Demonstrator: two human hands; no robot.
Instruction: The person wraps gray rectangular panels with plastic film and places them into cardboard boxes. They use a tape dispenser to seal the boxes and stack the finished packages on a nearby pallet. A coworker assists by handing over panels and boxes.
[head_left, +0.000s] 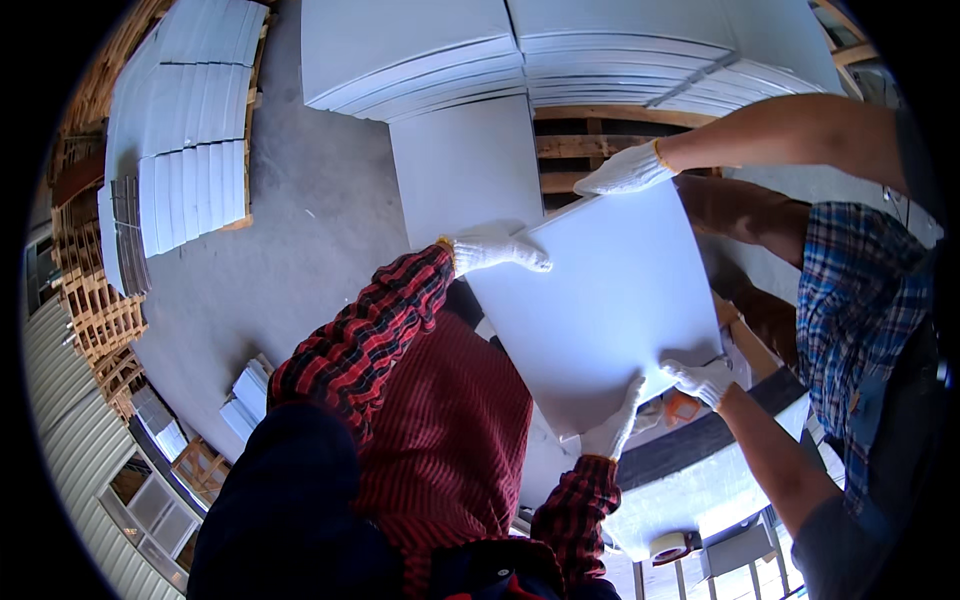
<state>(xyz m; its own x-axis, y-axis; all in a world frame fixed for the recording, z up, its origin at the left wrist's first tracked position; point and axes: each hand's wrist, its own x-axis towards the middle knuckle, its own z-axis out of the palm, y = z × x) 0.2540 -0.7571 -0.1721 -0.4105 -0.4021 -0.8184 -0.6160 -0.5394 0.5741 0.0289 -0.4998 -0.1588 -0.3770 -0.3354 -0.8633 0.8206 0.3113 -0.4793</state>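
Observation:
A large, flat white board (610,300) is held between me and a co-worker at the right. My left hand (500,250), in a white knit glove, grips its left edge toward the far end, the fingers lying over the top face. At the near edge my gloved right hand (610,430) holds the board, thumb pointing up along it. The co-worker's gloved hands are on it too: one hand (630,170) at the far edge, the other hand (700,380) at the near right corner. Fingers beneath the board are hidden.
Stacked white boards (620,60) lie on a wooden pallet (580,147) at the back, beside another white sheet (465,165). A worktable (690,500) carries a tape roll (670,547) at the near right. More stacked sheets (195,150) and wooden pallets (100,310) line the left.

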